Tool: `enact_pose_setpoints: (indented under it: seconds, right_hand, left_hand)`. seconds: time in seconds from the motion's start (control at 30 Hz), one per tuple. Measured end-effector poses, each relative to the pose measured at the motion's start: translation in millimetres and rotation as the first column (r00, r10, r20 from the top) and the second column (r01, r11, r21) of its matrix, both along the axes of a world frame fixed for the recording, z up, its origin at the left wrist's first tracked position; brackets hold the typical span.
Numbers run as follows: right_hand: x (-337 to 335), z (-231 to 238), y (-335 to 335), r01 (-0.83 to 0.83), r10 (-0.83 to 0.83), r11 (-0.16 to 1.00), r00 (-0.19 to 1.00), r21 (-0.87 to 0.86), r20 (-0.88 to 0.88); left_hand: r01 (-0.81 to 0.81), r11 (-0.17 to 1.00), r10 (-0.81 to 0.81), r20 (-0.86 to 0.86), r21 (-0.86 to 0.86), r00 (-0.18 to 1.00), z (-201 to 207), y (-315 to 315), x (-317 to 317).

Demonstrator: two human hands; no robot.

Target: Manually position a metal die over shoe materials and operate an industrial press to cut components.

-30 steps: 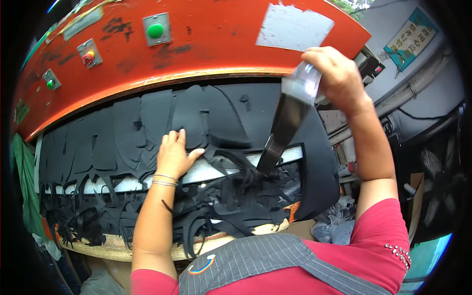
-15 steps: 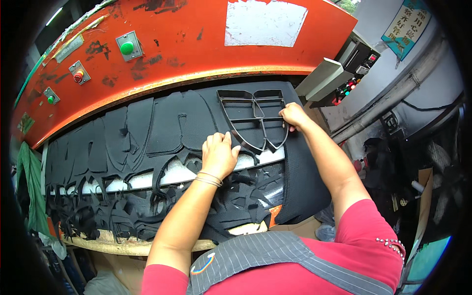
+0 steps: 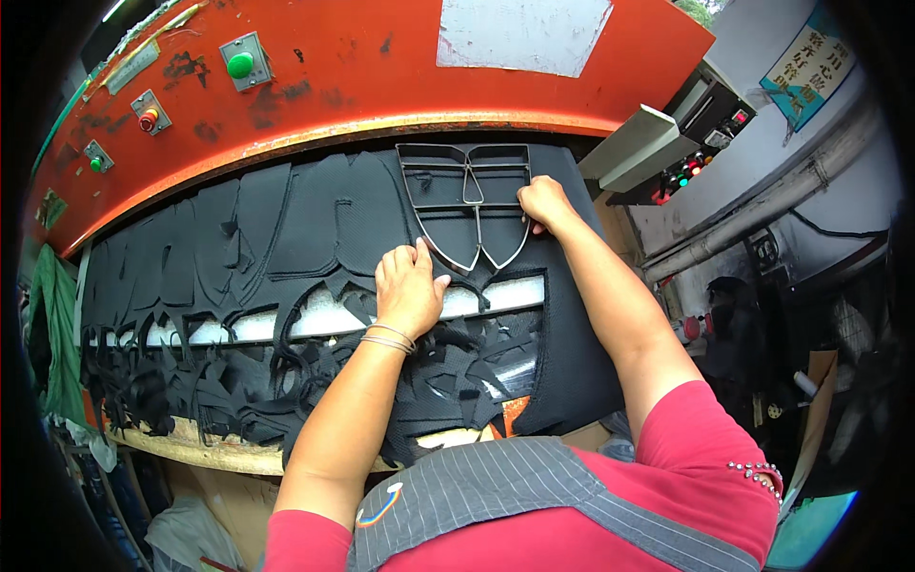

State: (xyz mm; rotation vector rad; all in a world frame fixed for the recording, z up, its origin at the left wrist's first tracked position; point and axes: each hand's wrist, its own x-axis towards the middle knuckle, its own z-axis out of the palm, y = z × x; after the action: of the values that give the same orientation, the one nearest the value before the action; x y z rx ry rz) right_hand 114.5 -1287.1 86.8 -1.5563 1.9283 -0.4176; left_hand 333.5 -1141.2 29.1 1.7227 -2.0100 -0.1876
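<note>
A metal cutting die (image 3: 477,206), made of thin dark strips bent into two mirrored curved halves with crossbars, stands on the black mesh fabric (image 3: 581,315). My right hand (image 3: 548,203) grips its right edge, fingers curled around the strip and partly hidden. At the die's lower left edge is my left hand (image 3: 410,291), fingers stretched forward and thumb apart, fingertips close to the strip; whether they touch it I cannot tell. Left of the die, cut outlines and loose pieces show in the stacked black fabric (image 3: 315,219).
An orange machine beam (image 3: 353,76) with green and red push buttons spans the far side. Ragged black offcuts (image 3: 229,400) hang over a pale metal strip (image 3: 334,315) nearer me. A control box (image 3: 667,143) stands at the right; green cloth (image 3: 57,334) hangs at the left.
The die has shifted left and slightly away from me over the fabric, with my right hand on it. My left hand has moved a little left. The whole view has also shifted slightly.
</note>
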Motion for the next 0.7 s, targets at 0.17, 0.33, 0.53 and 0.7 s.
enact_pose_setpoints:
  seconds: [0.17,0.33,0.53,0.7]
  right_hand:
    - [13,19,9,-0.071,0.076,0.997,0.986,0.037,-0.151]
    - [-15,-10,45,-0.471,0.446,0.841,0.882,-0.265,-0.152]
    - [-28,-43,81,-0.489,0.459,0.773,0.871,-0.404,-0.175]
    - [-29,-51,82,-0.42,0.415,0.758,0.901,-0.499,-0.128]
  left_hand:
    - [-0.024,1.0,0.024,0.031,-0.008,0.999,-3,-8,1]
    - [-0.046,0.999,0.046,0.049,-0.007,0.998,-4,-11,4]
    - [-0.019,0.998,0.017,0.025,0.059,1.0,1,-4,-5]
    - [0.003,0.996,-0.005,0.029,0.087,1.0,-1,-8,-4]
